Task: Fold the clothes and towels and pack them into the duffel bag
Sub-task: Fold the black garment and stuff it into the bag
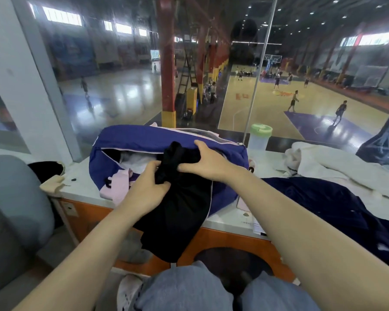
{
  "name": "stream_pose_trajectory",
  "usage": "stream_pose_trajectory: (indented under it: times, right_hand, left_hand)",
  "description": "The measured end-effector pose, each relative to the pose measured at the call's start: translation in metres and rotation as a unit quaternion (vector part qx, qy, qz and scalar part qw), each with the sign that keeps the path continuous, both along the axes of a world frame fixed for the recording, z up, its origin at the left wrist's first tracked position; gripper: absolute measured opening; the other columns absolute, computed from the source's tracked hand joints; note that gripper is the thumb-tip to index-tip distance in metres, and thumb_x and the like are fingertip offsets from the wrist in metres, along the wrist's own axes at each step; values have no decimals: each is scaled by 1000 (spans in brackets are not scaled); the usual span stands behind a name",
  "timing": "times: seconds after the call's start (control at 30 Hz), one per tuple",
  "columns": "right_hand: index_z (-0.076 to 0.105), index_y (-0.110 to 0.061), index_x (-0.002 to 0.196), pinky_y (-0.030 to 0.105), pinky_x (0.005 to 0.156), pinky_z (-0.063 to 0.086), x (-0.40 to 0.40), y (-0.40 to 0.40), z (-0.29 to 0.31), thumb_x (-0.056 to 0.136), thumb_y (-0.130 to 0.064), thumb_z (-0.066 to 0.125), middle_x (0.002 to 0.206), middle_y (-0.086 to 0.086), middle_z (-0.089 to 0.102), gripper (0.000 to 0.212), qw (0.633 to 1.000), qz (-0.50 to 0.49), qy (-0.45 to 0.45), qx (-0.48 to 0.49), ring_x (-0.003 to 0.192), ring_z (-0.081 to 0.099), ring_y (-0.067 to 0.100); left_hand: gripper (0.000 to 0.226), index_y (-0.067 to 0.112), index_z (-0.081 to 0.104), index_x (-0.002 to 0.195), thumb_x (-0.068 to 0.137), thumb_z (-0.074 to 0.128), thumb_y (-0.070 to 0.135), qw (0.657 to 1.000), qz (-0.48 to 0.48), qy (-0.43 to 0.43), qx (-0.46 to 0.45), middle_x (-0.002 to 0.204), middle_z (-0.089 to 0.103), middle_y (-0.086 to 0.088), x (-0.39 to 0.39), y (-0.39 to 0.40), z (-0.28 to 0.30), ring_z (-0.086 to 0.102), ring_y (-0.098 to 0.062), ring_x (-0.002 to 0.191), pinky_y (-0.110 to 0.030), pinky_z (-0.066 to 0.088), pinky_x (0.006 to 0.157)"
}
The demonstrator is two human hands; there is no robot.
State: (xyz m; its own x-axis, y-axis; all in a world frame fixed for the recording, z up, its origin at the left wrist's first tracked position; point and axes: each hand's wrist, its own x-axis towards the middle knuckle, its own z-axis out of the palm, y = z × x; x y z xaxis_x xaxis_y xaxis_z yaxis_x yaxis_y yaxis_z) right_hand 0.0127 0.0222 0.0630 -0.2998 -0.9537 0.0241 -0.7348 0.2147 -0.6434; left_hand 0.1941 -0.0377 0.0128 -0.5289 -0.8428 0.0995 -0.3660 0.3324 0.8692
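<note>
Both hands clamp one black garment (pixel 177 198) at the mouth of the blue duffel bag (pixel 144 138). Left hand (pixel 144 187) grips its bunched neck from the near side, fingers curled in; right hand (pixel 202 161) pinches the top fold, thumb low, fingers over the bag's far rim. Garment's lower part hangs off the white counter (pixel 81 185) edge. Bag unzipped, white cloth (pixel 135 160) inside, pink strap (pixel 119 187) spilling out front. Right of bag: navy garment (pixel 323 205), white towel (pixel 337 169). Green-lidded bottle (pixel 259 138) behind.
</note>
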Motion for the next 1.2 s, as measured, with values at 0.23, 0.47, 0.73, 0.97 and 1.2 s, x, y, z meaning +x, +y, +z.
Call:
stream_pose_trajectory:
  times: [0.23, 0.47, 0.73, 0.97, 1.2]
  right_hand:
    - [50, -22, 123, 34, 90, 47, 6, -12, -8, 68, -62, 76, 119, -4, 57, 73, 991, 99, 77, 52, 106, 55, 15]
    - [45, -24, 113, 46, 79, 52, 12, -14, -21, 87, -19, 54, 106, 6, 65, 28, 971, 92, 221, 6, 92, 61, 31]
    - [48, -27, 126, 40, 80, 45, -18, -6, -9, 85, -11, 49, 121, 7, 61, 44, 951, 44, 306, -18, 109, 56, 33]
    - [46, -21, 129, 39, 73, 48, -30, 6, -25, 85, -6, 47, 118, 11, 61, 46, 938, 57, 340, 22, 105, 58, 35]
    - [38, -18, 137, 45, 77, 51, -22, -9, -26, 88, -3, 44, 114, 12, 54, 51, 906, 134, 401, 30, 102, 57, 35]
  left_hand:
    - [41, 28, 47, 125, 87, 58, 15, 998, 10, 18, 66, 107, 63, 8, 4, -1, -7, 61, -10, 98, -34, 50, 87]
    - [35, 26, 49, 118, 87, 61, 36, 997, 27, -60, 47, 105, 65, 5, 2, -2, -6, 62, -15, 98, -35, 50, 86]
    - [15, 20, 69, 90, 89, 58, 30, 843, 16, -182, -505, 132, 55, -5, -34, -37, 26, 44, -31, 125, -46, 45, 91]
    - [63, 33, 18, 152, 97, 48, 27, 642, -13, -471, -605, 161, -18, -11, -75, -105, 41, -10, -34, 148, -67, 9, 111]
    - [95, 43, -10, 150, 92, 54, 6, 725, -31, -378, -575, 162, -13, -1, -100, -131, 81, 39, -36, 129, -46, 49, 79]
